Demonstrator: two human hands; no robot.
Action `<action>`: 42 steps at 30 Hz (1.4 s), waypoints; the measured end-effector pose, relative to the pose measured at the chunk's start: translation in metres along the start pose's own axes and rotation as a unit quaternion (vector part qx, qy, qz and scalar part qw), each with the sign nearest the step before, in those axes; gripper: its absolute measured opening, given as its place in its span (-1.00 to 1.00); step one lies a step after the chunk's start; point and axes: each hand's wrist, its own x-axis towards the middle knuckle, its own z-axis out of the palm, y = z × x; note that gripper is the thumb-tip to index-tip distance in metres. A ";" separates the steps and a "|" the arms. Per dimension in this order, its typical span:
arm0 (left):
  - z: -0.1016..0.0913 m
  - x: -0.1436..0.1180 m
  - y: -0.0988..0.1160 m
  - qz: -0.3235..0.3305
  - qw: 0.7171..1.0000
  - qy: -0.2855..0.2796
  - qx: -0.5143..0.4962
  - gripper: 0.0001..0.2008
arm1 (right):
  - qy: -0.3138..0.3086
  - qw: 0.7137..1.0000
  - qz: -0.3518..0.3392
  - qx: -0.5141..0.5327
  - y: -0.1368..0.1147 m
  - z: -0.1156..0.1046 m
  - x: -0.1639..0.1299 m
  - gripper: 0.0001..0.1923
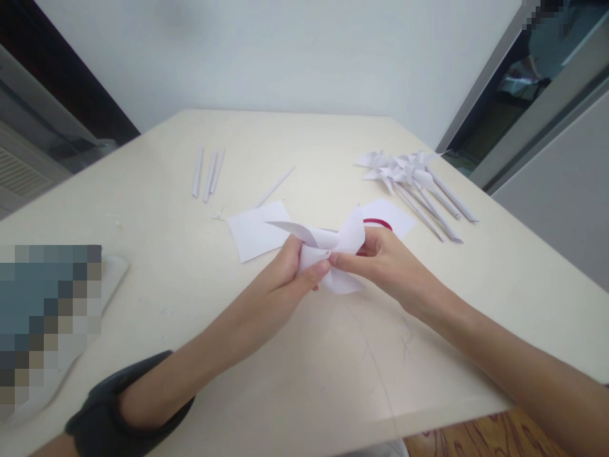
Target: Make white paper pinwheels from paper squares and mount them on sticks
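Note:
A white paper pinwheel head [333, 244] with curled blades is held above the middle of the cream table [304, 355]. My left hand [291, 274] pinches it from the left at its centre. My right hand [384, 259] grips it from the right, fingertips meeting the left thumb at the fold. Behind the hands lie a flat white paper sheet [254, 231] and another white sheet [392, 216] with a red object [379, 222] partly hidden behind my right hand.
Three rolled paper sticks [208, 172] and a thinner one [276, 186] lie at the back left. Several finished paper pinwheels [416, 184] are piled at the back right. A blurred item sits at the left edge. A wall runs behind the table.

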 end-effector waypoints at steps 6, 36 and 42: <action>0.001 -0.001 -0.008 0.012 1.000 0.024 -0.014 -0.66 | 0.007 1.000 -0.010 0.011 -0.001 0.000 0.000 -0.94; -0.001 0.003 -0.009 0.021 0.997 0.053 -0.049 -0.74 | 0.018 0.999 -0.010 -0.024 0.007 0.000 0.001 -0.81; 0.001 0.003 -0.006 0.022 0.996 0.078 -0.035 -0.71 | 0.023 0.998 0.002 -0.057 0.005 -0.002 0.001 -0.69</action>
